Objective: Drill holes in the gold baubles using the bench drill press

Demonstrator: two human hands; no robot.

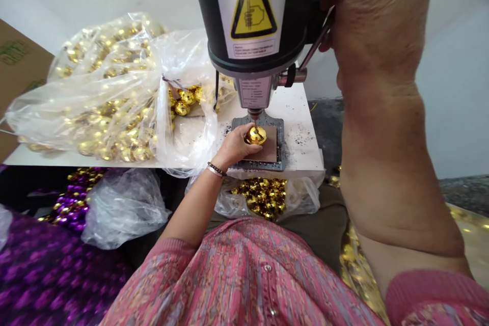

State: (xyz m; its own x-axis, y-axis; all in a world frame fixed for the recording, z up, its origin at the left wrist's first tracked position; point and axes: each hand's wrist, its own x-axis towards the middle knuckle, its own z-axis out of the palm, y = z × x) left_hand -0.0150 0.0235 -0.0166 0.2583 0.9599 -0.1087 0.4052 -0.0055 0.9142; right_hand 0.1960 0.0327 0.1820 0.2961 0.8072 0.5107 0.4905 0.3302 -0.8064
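Observation:
My left hand [235, 146] pinches a shiny gold bead [255, 135] against a brown pad [270, 145] on the grey steel base [281, 155] of a bench press. The bead sits directly under the press's narrow tip [254, 113], close to it or touching. A thin bracelet circles my left wrist. Raised close to the camera, my right hand [376, 25] grips the metal lever [315, 43] on the side of the black press head [252, 15], which carries a yellow hand-warning label. The hand hides the lever's outer end.
The white table [301, 132] is speckled with dark grit. A clear plastic bag of gold beads [99, 112] lies to the left. Below the table are another bag of gold beads [263, 196], purple and gold beads [72, 204], and a cardboard box [19, 61] at far left.

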